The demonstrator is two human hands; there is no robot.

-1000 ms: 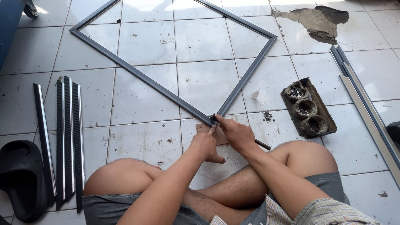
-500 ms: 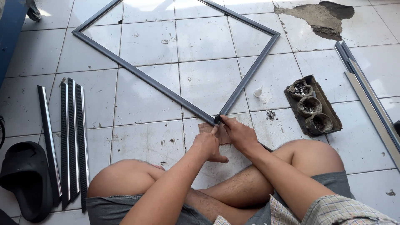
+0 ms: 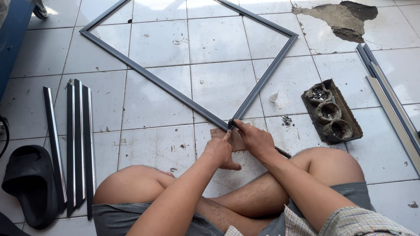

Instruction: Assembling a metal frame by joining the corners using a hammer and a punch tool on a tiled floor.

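A grey metal frame (image 3: pixel 175 89) lies as a diamond on the white tiled floor, its near corner right in front of my crossed legs. My left hand (image 3: pixel 221 150) rests with fingertips at that corner, over a small piece of brown cardboard (image 3: pixel 236 139). My right hand (image 3: pixel 256 140) grips a thin dark tool (image 3: pixel 282 152) whose tip meets the frame corner; its shaft sticks out to the right past my wrist.
Several dark strips (image 3: pixel 76 144) lie side by side at the left, next to a black sandal (image 3: pixel 28 183). A cardboard tray with three cups of small parts (image 3: pixel 330 112) sits at the right. Long metal profiles (image 3: pixel 391 102) run along the far right. A broken floor patch (image 3: pixel 343 15) is at the top.
The view has shifted slightly. Both hands stay at the frame's near corner, with the left hand's fingers moved a little closer to the joint.
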